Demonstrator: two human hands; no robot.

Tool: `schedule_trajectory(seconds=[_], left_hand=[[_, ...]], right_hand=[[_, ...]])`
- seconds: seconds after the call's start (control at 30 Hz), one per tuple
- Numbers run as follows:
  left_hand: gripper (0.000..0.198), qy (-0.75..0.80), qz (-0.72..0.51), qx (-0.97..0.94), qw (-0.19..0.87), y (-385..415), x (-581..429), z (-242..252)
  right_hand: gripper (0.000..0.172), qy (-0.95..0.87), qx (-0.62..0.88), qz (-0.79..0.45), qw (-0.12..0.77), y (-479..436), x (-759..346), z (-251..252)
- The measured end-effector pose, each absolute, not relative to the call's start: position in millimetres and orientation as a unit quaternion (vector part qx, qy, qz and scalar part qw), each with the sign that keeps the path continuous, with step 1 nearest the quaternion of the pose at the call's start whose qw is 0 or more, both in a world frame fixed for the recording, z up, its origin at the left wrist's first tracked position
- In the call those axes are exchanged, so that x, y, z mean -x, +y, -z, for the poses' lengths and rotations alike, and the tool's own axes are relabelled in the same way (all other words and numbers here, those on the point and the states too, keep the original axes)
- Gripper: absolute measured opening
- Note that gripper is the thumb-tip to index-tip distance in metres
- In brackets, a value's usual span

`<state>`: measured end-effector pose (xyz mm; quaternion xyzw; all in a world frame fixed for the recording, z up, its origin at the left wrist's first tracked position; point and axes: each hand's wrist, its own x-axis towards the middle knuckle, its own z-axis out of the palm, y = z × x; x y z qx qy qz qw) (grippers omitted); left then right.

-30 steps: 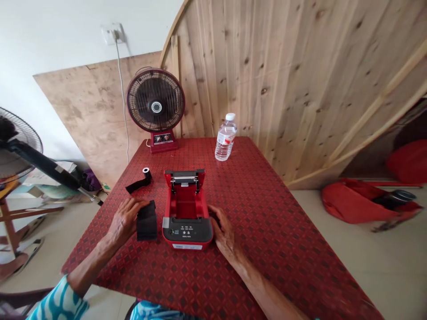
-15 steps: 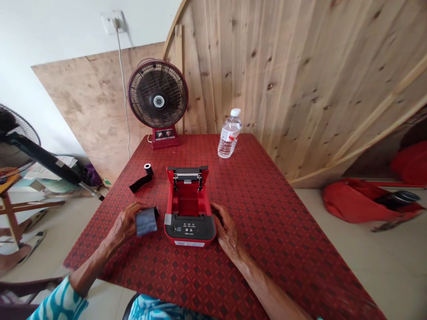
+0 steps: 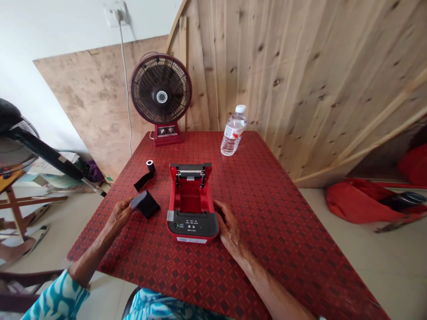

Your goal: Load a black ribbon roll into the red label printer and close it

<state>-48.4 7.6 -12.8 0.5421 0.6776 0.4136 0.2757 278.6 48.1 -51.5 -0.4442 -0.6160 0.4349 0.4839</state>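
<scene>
The left hand pinches a black paper roll between thumb and fingertips, tilted just above the table, near its left edge and just beside the red printer. The printer stands midway along the near half, lid open toward the far edge; the right hand lies against its right side, fingers loosely bent and not closed on anything. A smaller black spool lies near the left edge; a fan and a water bottle stand at the far edge.

White wall far left with a socket; plywood leans on it. Planks fill the far right. Pale floor, red table near.
</scene>
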Motion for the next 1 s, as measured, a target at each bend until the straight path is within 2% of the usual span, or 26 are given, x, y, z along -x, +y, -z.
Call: schedule_trajectory(seconds=[0.13, 0.3, 0.43, 0.57, 0.7, 0.83, 1.0], left_hand=[[0.053, 0.684, -0.415, -0.497, 0.335, 0.0, 39.4, 0.2], [0.042, 0.7, -0.369, -0.499, 0.352, -0.2, 36.5, -1.2], [0.05, 0.671, -0.353, -0.535, 0.373, 3.2, 37.1, 7.3], [0.039, 0.675, -0.296, -0.609, 0.292, 1.8, 33.5, 10.3], [0.04, 0.654, -0.281, -0.676, 0.192, -0.5, 29.6, 9.9], [0.036, 0.662, -0.289, -0.666, 0.188, 1.1, 36.5, 13.8], [0.042, 0.691, -0.299, -0.64, 0.152, 3.9, 55.1, 19.0]], right_hand=[[0.031, -0.614, 0.445, -0.434, 0.486, 47.9, -278.5, 50.6], [0.03, -0.617, 0.445, -0.426, 0.49, 47.9, -278.8, 51.1], [0.03, -0.618, 0.446, -0.426, 0.489, 48.9, -279.0, 52.6], [0.03, -0.62, 0.444, -0.425, 0.488, 50.6, -279.1, 54.9], [0.03, -0.619, 0.447, -0.422, 0.49, 51.2, -278.4, 56.6], [0.03, -0.624, 0.446, -0.416, 0.488, 50.9, -278.3, 55.8], [0.03, -0.628, 0.441, -0.417, 0.487, 50.3, -279.2, 53.0]])
